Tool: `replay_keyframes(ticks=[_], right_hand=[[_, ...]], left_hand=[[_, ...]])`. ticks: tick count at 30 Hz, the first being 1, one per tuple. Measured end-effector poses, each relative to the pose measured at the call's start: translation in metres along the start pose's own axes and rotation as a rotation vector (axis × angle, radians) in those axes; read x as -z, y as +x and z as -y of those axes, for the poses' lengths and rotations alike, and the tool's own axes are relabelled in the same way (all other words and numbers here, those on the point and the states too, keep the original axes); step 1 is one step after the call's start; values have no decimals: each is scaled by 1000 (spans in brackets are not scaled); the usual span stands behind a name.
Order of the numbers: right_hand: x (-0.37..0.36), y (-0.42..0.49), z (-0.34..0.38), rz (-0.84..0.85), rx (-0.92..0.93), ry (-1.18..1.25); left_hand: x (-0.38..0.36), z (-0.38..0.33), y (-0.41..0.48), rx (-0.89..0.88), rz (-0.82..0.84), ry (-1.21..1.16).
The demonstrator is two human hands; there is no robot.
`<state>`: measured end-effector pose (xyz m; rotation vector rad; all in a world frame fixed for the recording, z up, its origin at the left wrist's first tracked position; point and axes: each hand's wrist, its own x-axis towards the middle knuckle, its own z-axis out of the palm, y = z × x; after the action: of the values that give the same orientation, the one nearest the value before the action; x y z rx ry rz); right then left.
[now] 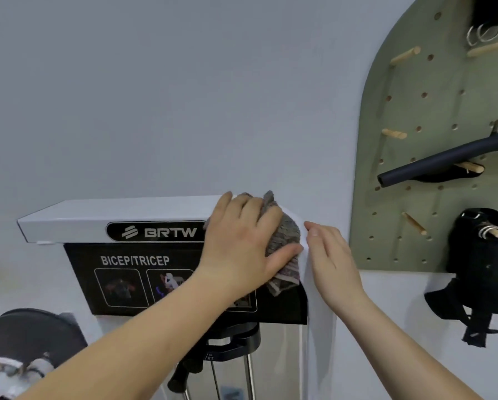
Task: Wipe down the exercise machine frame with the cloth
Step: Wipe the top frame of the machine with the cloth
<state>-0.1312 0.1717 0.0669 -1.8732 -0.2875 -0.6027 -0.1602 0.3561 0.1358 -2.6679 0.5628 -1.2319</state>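
Observation:
The white frame (97, 216) of a BRTW bicep/tricep exercise machine runs across the middle of the head view and bends down at its right corner. My left hand (242, 243) presses a grey patterned cloth (285, 249) flat against that top right corner, fingers spread over the cloth and thumb along its lower edge. The cloth's loose end hangs below the hand. My right hand (332, 261) rests with straight fingers on the frame's right upright, just beside the cloth, and holds nothing.
A green pegboard (432, 111) with wooden pegs hangs on the wall to the right, carrying a black bar handle (432, 164) and black straps (478, 272). A black weight plate (31, 336) sits at lower left. Guide rods and a black pulley bracket (230, 339) lie below the placard.

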Motion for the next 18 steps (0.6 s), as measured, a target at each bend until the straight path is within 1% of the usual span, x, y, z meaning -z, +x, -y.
replay_keyframes(ticks=[1,2,3,4,5,7,8,9,10,11,13,14,16,17,18], right_hand=[[-3,-3,-1,-27,29,-23],[-5,-4,-1,-48,45,-33],[-4,-5,-2,-52,50,-36],[-2,-4,-2,-40,47,-37],[0,-4,-2,-19,39,-39],[5,-1,1,-2,38,-49],[6,1,3,-18,54,-60],[6,4,9,-39,84,-89],[4,8,17,-51,121,-126],[-1,12,28,-46,157,-160],[-15,22,54,6,216,-219],[-24,25,67,38,244,-250],[-37,28,87,78,317,-322],[-41,28,94,80,361,-362],[-45,27,100,72,404,-403]], left_hand=[[-3,-4,-2,-117,-10,-7],[1,4,1,-243,17,-10],[7,20,5,-322,54,5],[13,39,8,-331,99,14],[18,61,8,-250,131,9],[25,93,-4,70,108,-61],[24,95,-11,217,61,-82],[22,87,-16,327,31,-70],[17,71,-19,373,12,-47],[10,55,-21,343,-17,-37],[-2,31,-23,182,-116,-50],[-6,31,-24,96,-133,-69],[-1,59,-28,-39,-95,-86],[2,81,-35,-57,-76,-83],[3,106,-45,-26,-70,-72]])
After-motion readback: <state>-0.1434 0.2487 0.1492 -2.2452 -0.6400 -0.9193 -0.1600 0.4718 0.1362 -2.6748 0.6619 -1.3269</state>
